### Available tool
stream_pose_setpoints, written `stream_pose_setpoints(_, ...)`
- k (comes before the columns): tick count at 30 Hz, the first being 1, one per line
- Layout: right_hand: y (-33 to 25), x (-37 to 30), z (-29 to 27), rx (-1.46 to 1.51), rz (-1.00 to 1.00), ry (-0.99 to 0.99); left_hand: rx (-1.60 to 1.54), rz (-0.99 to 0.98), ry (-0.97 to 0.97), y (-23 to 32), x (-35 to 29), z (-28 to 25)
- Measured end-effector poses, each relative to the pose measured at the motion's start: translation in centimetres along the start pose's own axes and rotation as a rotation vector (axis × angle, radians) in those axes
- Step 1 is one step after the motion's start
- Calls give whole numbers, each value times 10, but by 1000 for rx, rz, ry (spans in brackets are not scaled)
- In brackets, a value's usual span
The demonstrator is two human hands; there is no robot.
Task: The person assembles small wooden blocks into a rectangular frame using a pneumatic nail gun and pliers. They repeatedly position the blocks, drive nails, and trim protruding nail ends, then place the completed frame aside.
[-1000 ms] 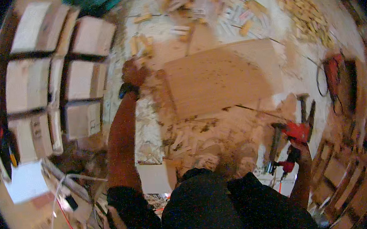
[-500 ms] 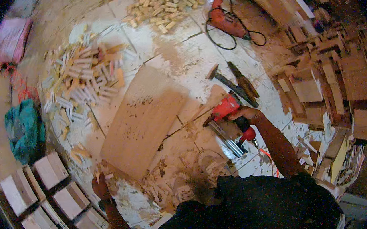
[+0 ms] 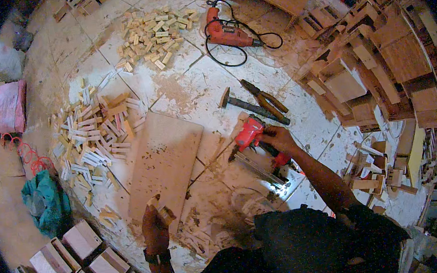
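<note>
Head view looks down on a person crouched over a dusty tiled floor (image 3: 275,72). Nearest, the left hand (image 3: 155,224) has its grip closed around a small wooden block (image 3: 163,212), held just over the near end of a flat plywood board (image 3: 165,161) lying on the tiles. To the right, the right hand (image 3: 278,138) is wrapped around the handle of a red nail gun (image 3: 253,135), its metal magazine angled toward the floor. Just beyond the gun lie a hammer (image 3: 244,104) and a pair of pliers (image 3: 265,95), side by side. Left of the board spreads a heap of short wooden sticks (image 3: 93,133); a second heap of small blocks (image 3: 159,31) sits farther off, near a red corded drill (image 3: 226,33). Stacked wooden boxes (image 3: 376,61) crowd the right side.
</note>
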State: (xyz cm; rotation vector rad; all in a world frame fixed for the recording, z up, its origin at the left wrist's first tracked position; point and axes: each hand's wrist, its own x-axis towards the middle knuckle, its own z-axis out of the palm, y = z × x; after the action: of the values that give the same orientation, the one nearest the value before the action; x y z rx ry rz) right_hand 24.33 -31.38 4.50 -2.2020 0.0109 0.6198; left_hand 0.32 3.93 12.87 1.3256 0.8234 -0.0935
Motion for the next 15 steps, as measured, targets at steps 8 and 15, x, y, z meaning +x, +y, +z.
stream_pose_setpoints(8,-40,90,-17,-569,-410,162,160,92,-1,66,-3,45)
stream_pose_setpoints(15,-43,115,2,-860,-494,427,-401,24,-58,66,-11,48)
